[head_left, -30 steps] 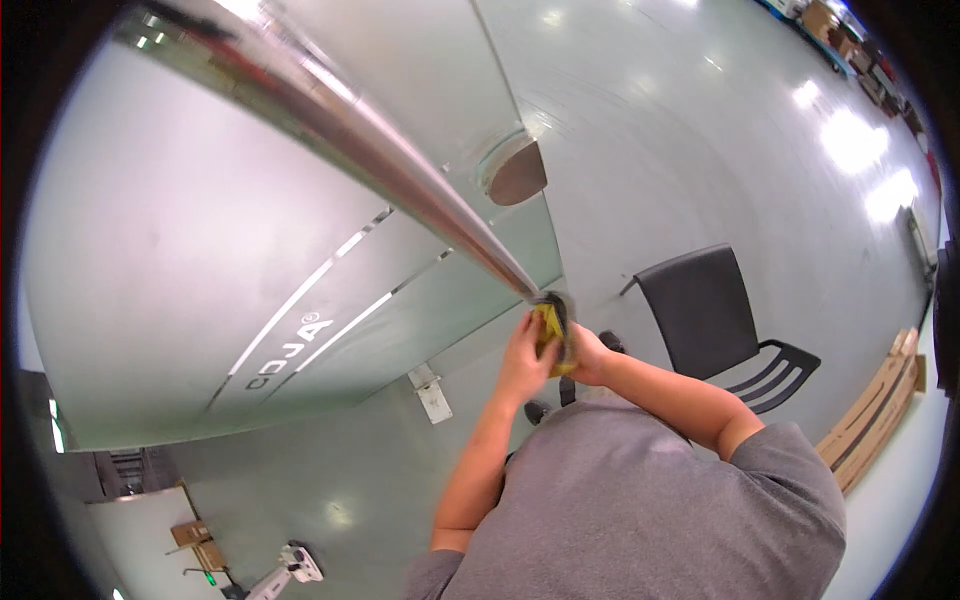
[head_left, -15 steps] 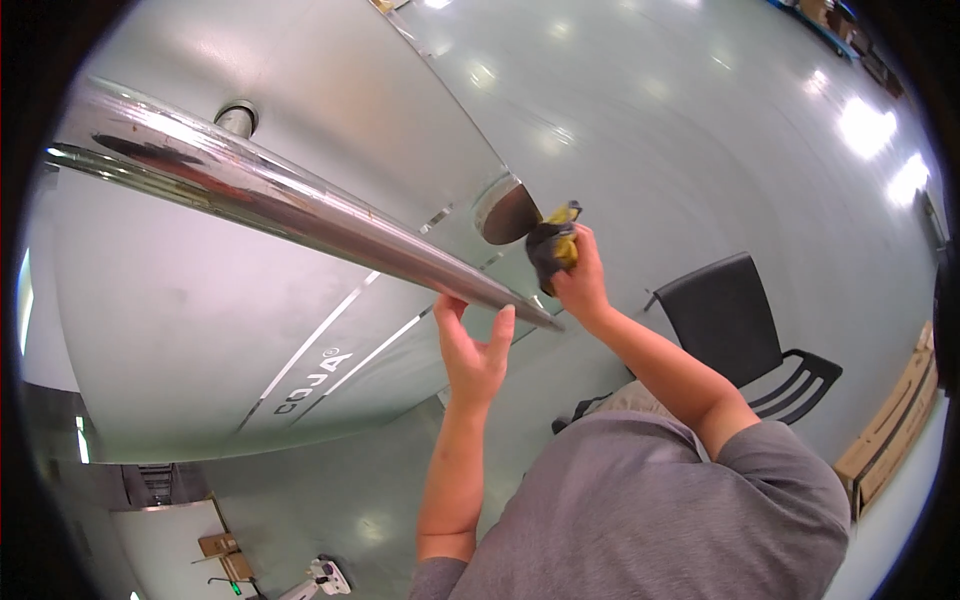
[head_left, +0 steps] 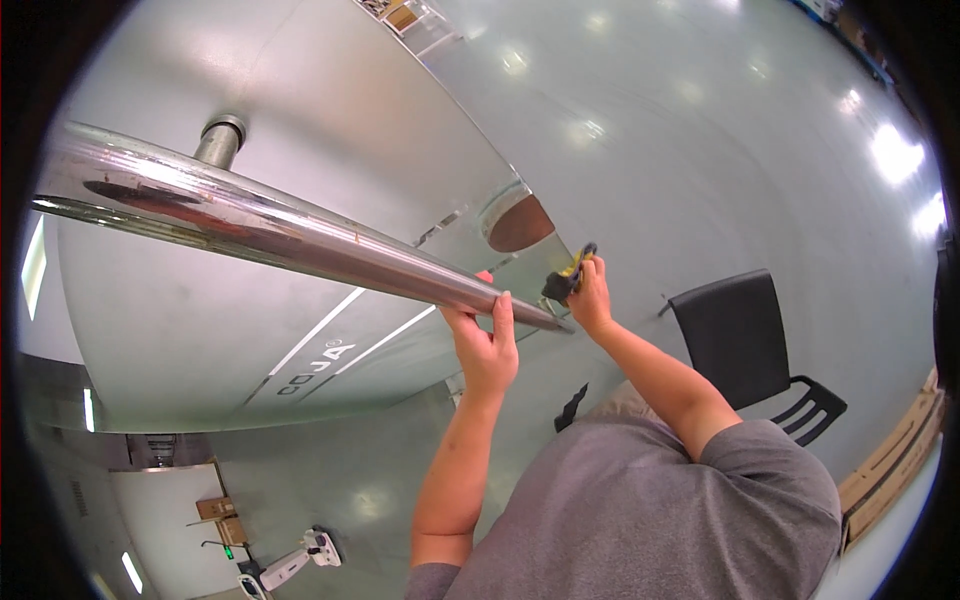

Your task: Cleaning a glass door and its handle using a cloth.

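A long, shiny metal pull handle [head_left: 345, 248] runs along a frosted glass door [head_left: 190, 300], held off the glass by a round standoff [head_left: 220, 142]. My left hand [head_left: 488, 350] is closed around the handle near its lower end, thumb on the near side and a fingertip showing over the far side. Just past it, my right hand [head_left: 592, 302] grips a crumpled black-and-yellow cloth [head_left: 563, 284] close to the handle's end. Whether the cloth touches the metal I cannot tell. A rounded, mirror-like metal plate [head_left: 522, 222] sits on the glass by the door's edge.
To the right a black chair [head_left: 728, 335] stands on the glossy grey floor [head_left: 640, 150]. Long cardboard boxes [head_left: 890, 460] lie at the far right. A white wheeled device [head_left: 318, 548] and small brown boxes [head_left: 222, 515] are at the lower left.
My left hand has gone from loosely spread beside the handle to wrapped around it. My right hand, still holding the cloth, has moved down toward the handle's end. The view has shifted slightly.
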`<state>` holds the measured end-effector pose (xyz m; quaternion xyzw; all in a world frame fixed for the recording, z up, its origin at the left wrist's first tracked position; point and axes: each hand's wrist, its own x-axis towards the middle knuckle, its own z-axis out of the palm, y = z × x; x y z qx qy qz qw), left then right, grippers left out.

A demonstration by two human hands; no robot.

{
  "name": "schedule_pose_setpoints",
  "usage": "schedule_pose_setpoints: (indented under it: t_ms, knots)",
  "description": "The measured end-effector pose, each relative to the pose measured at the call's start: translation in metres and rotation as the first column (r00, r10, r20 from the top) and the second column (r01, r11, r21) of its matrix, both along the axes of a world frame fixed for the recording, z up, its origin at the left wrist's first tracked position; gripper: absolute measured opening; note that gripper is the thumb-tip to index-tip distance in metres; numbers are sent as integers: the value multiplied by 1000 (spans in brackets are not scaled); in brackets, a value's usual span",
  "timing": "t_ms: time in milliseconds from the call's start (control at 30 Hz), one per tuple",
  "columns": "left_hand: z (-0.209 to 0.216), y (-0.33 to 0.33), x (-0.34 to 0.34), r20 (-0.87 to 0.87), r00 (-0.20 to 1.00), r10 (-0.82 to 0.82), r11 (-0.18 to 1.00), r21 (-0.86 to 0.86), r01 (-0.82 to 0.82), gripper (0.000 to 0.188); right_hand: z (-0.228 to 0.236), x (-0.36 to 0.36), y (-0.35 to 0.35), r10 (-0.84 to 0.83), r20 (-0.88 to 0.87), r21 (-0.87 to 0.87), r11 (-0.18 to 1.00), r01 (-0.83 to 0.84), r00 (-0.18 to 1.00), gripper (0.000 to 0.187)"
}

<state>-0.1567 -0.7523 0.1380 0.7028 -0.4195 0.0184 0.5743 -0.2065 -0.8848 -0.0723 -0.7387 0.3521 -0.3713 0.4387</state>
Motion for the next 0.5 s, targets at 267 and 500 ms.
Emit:
schedule_pose_setpoints:
  t_ms: [267,500]
  knots:
    - [3,5,1,-137,990,-29,999,-31,25,35,125,24,6,-39,328,-256,958,128,944,56]
    - [6,4,4,-5,1000,-15,998,59,15,33,19,7,5,-56,100,-141,988,70,993,52]
